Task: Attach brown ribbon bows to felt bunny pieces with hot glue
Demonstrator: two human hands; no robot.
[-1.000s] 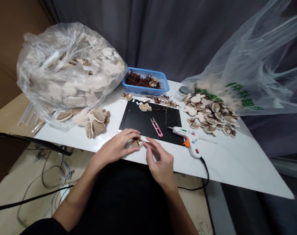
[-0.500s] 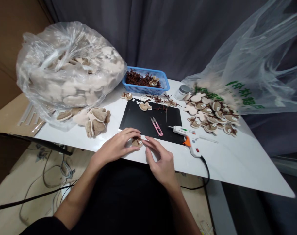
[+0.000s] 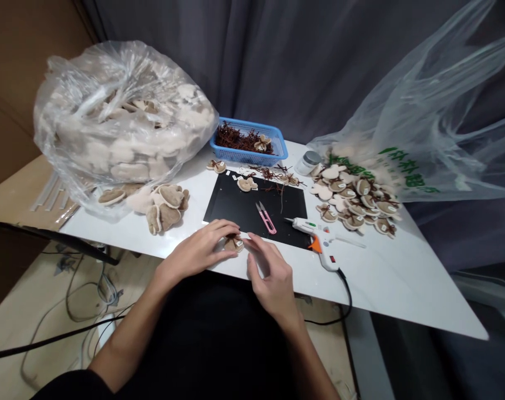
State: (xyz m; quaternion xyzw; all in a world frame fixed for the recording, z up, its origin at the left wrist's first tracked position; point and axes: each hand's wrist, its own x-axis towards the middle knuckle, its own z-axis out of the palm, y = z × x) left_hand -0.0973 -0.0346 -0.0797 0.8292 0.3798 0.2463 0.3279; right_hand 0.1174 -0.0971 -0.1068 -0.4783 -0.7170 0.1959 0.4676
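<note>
My left hand (image 3: 200, 244) is closed around a small brown plush piece (image 3: 233, 244) at the table's front edge, its thumb and fingers on either side. The piece has a dark brown bow and a white label; the left fingers cover part of it. My right hand (image 3: 273, 272) is at its right side, thumb and fingers apart. The right fingertips are at the plush's edge; whether they touch it I cannot tell. Just beyond lies a black mat (image 3: 231, 208) with pink thread snips (image 3: 266, 218). A white glue gun (image 3: 319, 236) with an orange trigger lies on the right.
A big clear bag of plush pieces (image 3: 123, 128) stands at left, loose plush pieces (image 3: 165, 206) before it. Behind the mat are a blue basket (image 3: 248, 158) of brown bows and a lidded jar (image 3: 308, 163). Finished-looking bowed pieces (image 3: 354, 203) pile up by a plastic bag (image 3: 427, 150).
The camera view has shifted slightly. Both hands stay almost where they were, with the plush piece still in my left hand and the right fingers beside it.
</note>
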